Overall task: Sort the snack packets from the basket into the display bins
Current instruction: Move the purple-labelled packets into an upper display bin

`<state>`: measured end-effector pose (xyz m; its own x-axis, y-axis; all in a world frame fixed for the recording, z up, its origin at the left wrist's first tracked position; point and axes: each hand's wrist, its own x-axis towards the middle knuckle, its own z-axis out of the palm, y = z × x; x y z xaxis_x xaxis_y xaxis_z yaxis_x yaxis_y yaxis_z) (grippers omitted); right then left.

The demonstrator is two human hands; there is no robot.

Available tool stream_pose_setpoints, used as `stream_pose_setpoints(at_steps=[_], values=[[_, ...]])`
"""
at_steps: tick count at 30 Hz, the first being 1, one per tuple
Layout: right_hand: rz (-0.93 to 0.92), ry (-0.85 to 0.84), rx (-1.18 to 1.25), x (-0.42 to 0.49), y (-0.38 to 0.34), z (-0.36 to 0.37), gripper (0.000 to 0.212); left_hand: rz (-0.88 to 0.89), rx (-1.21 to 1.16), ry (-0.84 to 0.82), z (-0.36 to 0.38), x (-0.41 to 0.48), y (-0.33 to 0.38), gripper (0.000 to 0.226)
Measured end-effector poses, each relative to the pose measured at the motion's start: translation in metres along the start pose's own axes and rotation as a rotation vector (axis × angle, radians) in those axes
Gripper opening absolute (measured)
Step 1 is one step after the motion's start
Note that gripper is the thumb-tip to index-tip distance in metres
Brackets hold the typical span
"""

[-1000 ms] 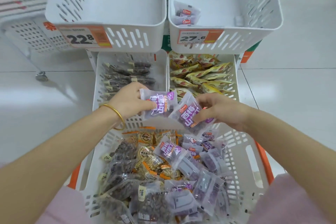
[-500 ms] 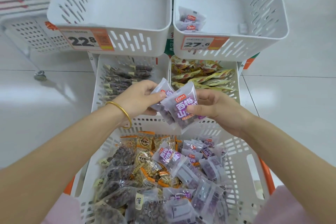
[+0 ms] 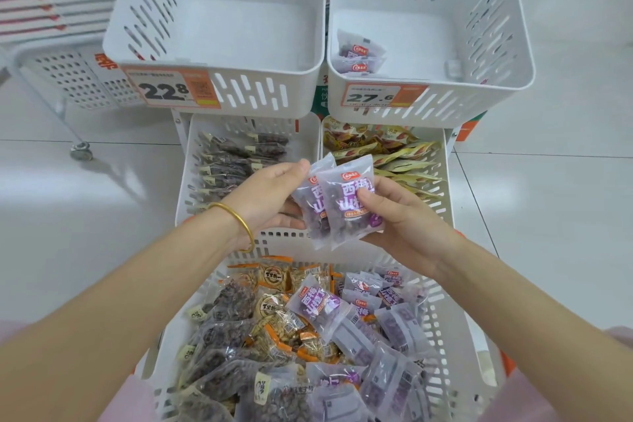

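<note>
**Hands.** Both are raised between the basket (image 3: pixel 455 329) and the bins.
- The left hand (image 3: pixel 270 195) has its thumb on top and fingers beneath, pinching the rear packet (image 3: pixel 306 202) by its left edge.
- The right hand (image 3: pixel 404 216) presses its thumb on the printed face of the front packet (image 3: pixel 349 205), with fingers curled behind it.

**Packets.** Both are purple. The front one partly overlaps the rear one, and the labels face the person. In my judgement they are being squared together so that both can go in at one drop.

**Destination.** Beyond and above the right hand, the upper right bin (image 3: pixel 445 106) holds two matching packets (image 3: pixel 356 55) at its near left corner. That match marks it as the likely target.

**Other bins.**
- Just beyond the left hand, the lower left bin (image 3: pixel 188 175) holds dark packets (image 3: pixel 236 161).
- Just beyond the right hand, the lower right bin (image 3: pixel 445 188) holds yellow packets (image 3: pixel 404 154).

**Progress.** Below the wrists the basket is well stocked with mixed packets, so sorting is far from finished.
</note>
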<state>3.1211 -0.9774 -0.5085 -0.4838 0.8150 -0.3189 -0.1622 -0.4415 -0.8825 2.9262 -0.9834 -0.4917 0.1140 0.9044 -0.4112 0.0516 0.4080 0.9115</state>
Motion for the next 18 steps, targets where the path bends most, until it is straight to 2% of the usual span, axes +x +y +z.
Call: stream_pose_setpoints(at_steps=[3,5,8,11,15,18], values=[[-0.023,0.007,0.013,0.0,0.005,0.004,0.037,0.004,-0.021,-0.019,0.005,-0.004,0.003,0.036],[-0.073,-0.014,0.007,0.0,0.005,0.007,0.041,0.102,0.035,-0.057,0.008,-0.006,0.0,0.039],[-0.124,-0.037,-0.044,-0.003,0.005,0.012,0.045,0.206,0.206,-0.04,0.014,-0.009,-0.011,0.077],[-0.119,-0.037,-0.076,-0.007,0.005,0.017,0.05,0.271,0.267,-0.006,0.018,-0.01,-0.013,0.091],[-0.128,-0.021,-0.324,-0.013,-0.037,0.01,0.066,0.385,0.325,-0.013,0.014,-0.01,0.01,0.084],[-0.117,-0.022,-0.504,-0.013,-0.087,0.003,0.065,0.518,0.417,-0.024,0.019,-0.003,0.051,0.068]])
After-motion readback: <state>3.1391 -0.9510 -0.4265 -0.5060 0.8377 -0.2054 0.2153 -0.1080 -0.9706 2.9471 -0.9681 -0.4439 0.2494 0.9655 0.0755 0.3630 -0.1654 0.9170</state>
